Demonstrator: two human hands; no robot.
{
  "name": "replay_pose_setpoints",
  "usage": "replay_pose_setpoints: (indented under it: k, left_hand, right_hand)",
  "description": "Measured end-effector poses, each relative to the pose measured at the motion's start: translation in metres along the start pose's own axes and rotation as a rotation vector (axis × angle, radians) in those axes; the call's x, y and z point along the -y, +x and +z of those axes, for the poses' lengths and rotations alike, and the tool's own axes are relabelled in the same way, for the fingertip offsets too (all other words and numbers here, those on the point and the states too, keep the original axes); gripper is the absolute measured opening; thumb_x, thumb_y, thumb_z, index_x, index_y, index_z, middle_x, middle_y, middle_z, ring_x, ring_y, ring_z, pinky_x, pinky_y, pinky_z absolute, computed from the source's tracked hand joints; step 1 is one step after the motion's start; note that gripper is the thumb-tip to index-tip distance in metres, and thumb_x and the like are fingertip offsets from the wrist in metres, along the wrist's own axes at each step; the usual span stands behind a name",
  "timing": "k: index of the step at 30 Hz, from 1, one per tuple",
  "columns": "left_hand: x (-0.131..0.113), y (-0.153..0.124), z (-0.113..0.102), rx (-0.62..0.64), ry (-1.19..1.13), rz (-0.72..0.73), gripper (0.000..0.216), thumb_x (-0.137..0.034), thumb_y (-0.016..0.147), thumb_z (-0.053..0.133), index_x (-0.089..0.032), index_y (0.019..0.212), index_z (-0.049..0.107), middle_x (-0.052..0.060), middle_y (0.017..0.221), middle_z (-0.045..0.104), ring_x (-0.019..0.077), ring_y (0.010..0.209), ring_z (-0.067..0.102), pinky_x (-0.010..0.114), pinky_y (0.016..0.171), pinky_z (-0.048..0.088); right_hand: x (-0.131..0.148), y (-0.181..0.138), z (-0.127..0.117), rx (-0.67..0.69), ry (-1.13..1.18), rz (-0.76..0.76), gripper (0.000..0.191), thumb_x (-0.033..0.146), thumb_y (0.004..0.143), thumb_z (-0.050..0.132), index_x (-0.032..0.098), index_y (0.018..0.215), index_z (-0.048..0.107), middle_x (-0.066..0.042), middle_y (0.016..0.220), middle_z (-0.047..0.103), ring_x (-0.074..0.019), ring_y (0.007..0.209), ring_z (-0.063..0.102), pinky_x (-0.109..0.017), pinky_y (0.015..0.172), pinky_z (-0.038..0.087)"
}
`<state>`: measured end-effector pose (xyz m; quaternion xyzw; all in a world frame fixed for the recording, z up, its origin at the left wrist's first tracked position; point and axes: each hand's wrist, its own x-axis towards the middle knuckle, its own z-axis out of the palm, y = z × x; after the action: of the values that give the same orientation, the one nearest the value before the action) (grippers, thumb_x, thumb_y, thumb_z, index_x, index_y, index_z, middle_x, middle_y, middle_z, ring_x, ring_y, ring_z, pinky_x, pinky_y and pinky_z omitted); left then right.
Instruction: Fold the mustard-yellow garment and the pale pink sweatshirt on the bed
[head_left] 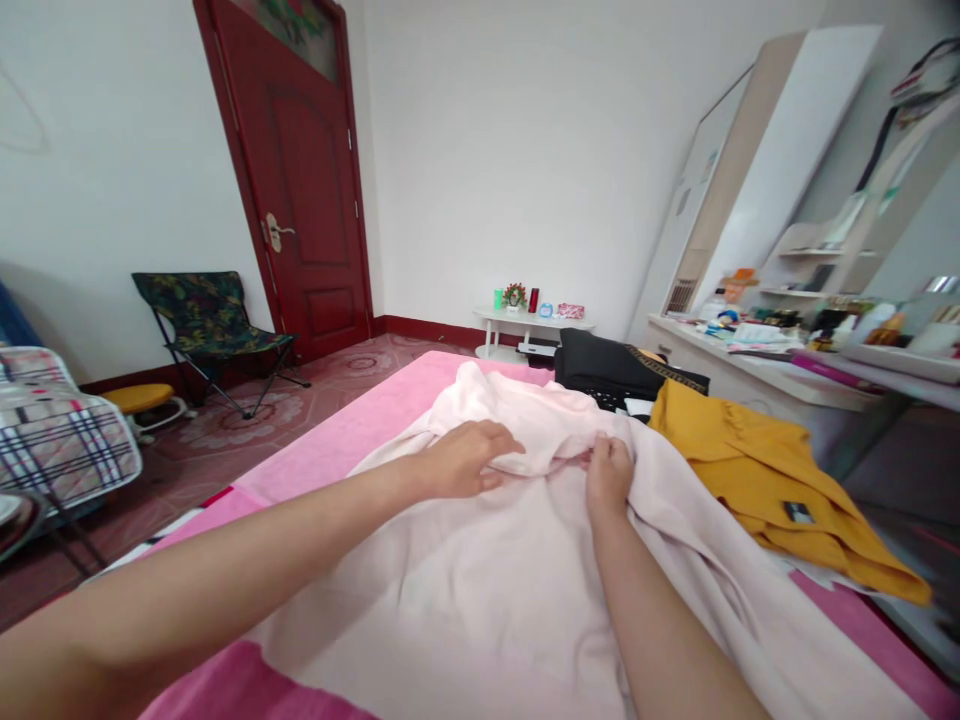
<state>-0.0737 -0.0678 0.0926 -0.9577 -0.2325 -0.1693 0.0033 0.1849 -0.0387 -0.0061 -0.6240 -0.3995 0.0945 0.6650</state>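
A pale pink sweatshirt [510, 570] lies spread over the bed, its far end bunched into folds that may be a collar or a hood. My left hand [469, 460] rests at the folded edge of this part, palm down, thumb and fingers apart with a gap between them. At the right end of the same edge, my right hand [609, 475] pinches the cloth between thumb and fingers. Below the hands the body of the sweatshirt runs toward me, and a long sleeve-like fold trails down to the right.
A mustard-yellow garment [750, 470] lies at the bed's right side, with folded black clothing [615, 365] behind it. The pink bed cover [307, 455] shows on the left. Beyond stand a camouflage folding chair [214, 315], a small white table [525, 320] and a cluttered dresser [772, 365].
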Motion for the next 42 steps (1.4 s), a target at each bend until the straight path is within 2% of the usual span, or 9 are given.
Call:
replay_pose_setpoints:
  k: [4, 10, 14, 18, 22, 27, 33, 37, 42]
  left_hand:
    - [0.030, -0.059, 0.006, 0.002, 0.100, -0.359, 0.046, -0.023, 0.078, 0.055, -0.024, 0.124, 0.051, 0.007, 0.123, 0.054, 0.0226, 0.114, 0.051, 0.033, 0.095, 0.043]
    - [0.076, -0.119, -0.006, 0.055, 0.070, -0.883, 0.057, -0.046, 0.076, 0.055, -0.023, 0.127, 0.048, 0.007, 0.107, 0.064, 0.0226, 0.095, 0.061, 0.031, 0.078, 0.047]
    - [0.083, -0.142, -0.012, 0.165, -0.054, -0.991, 0.052, -0.053, 0.070, 0.059, -0.021, 0.111, 0.061, 0.007, 0.098, 0.068, 0.0223, 0.087, 0.063, 0.027, 0.070, 0.045]
    - [0.069, -0.155, -0.023, 0.221, -0.131, -0.960, 0.045, -0.052, 0.064, 0.063, -0.019, 0.095, 0.066, 0.007, 0.097, 0.068, 0.0221, 0.084, 0.062, 0.027, 0.069, 0.044]
    - [0.051, -0.164, -0.034, 0.253, -0.305, -0.910, 0.034, -0.042, 0.065, 0.062, -0.019, 0.089, 0.064, 0.003, 0.085, 0.067, 0.0177, 0.074, 0.061, 0.024, 0.062, 0.041]
    - [0.045, -0.175, -0.035, 0.196, -0.439, -0.903, 0.017, -0.033, 0.069, 0.055, -0.017, 0.074, 0.057, -0.003, 0.064, 0.056, 0.0112, 0.056, 0.049, 0.021, 0.049, 0.031]
    - [0.019, -0.144, -0.061, 0.010, -0.450, -0.773, 0.014, -0.031, 0.076, 0.050, -0.018, 0.072, 0.050, -0.005, 0.061, 0.050, 0.0085, 0.054, 0.044, 0.021, 0.049, 0.026]
    - [-0.013, -0.101, -0.073, 0.046, -0.484, -0.725, 0.014, -0.030, 0.077, 0.050, -0.018, 0.070, 0.050, -0.005, 0.058, 0.046, 0.0072, 0.052, 0.040, 0.020, 0.048, 0.025]
    - [-0.036, -0.068, -0.049, 0.189, -0.497, -0.618, 0.011, -0.027, 0.076, 0.050, -0.018, 0.069, 0.051, -0.006, 0.057, 0.047, 0.0068, 0.051, 0.040, 0.020, 0.045, 0.025]
  right_hand:
    - [0.007, -0.002, -0.001, -0.045, -0.167, -0.105, 0.034, 0.042, 0.083, 0.041, 0.016, 0.093, 0.060, -0.006, 0.069, 0.063, -0.0224, 0.073, 0.058, -0.034, 0.073, 0.044]
    - [0.047, -0.019, 0.004, -0.206, -0.115, -0.446, 0.028, 0.028, 0.080, 0.047, 0.014, 0.104, 0.055, -0.010, 0.103, 0.057, -0.0192, 0.087, 0.054, -0.032, 0.080, 0.044]
    - [0.082, -0.048, 0.027, 0.151, -0.056, -0.578, 0.020, 0.022, 0.084, 0.042, 0.018, 0.099, 0.056, -0.005, 0.098, 0.058, -0.0161, 0.087, 0.055, -0.028, 0.078, 0.044]
    - [0.086, -0.068, 0.060, 0.692, -0.435, -0.671, 0.037, 0.016, 0.073, 0.051, 0.020, 0.109, 0.058, -0.006, 0.108, 0.058, -0.0197, 0.100, 0.054, -0.030, 0.086, 0.042]
    - [0.074, -0.068, 0.084, 0.821, -0.823, -0.639, 0.041, 0.019, 0.073, 0.053, 0.019, 0.113, 0.059, -0.010, 0.115, 0.057, -0.0252, 0.106, 0.052, -0.034, 0.084, 0.041]
    - [0.070, -0.051, 0.098, 0.675, -0.889, -0.550, 0.026, 0.020, 0.080, 0.045, 0.022, 0.097, 0.065, -0.007, 0.091, 0.065, -0.0212, 0.088, 0.058, -0.029, 0.070, 0.039]
    - [0.076, -0.019, 0.087, 0.175, -0.426, -0.361, 0.030, 0.026, 0.080, 0.043, 0.024, 0.098, 0.066, -0.003, 0.088, 0.068, -0.0204, 0.078, 0.057, -0.028, 0.068, 0.038]
    - [0.071, 0.007, 0.070, 0.036, -0.159, -0.360, 0.032, 0.022, 0.074, 0.042, 0.020, 0.092, 0.068, -0.003, 0.094, 0.069, -0.0202, 0.086, 0.058, -0.029, 0.078, 0.041]
    - [0.053, 0.025, 0.057, -0.086, -0.047, -0.310, 0.032, 0.018, 0.067, 0.040, 0.017, 0.083, 0.068, -0.004, 0.087, 0.068, -0.0203, 0.085, 0.059, -0.030, 0.080, 0.043]
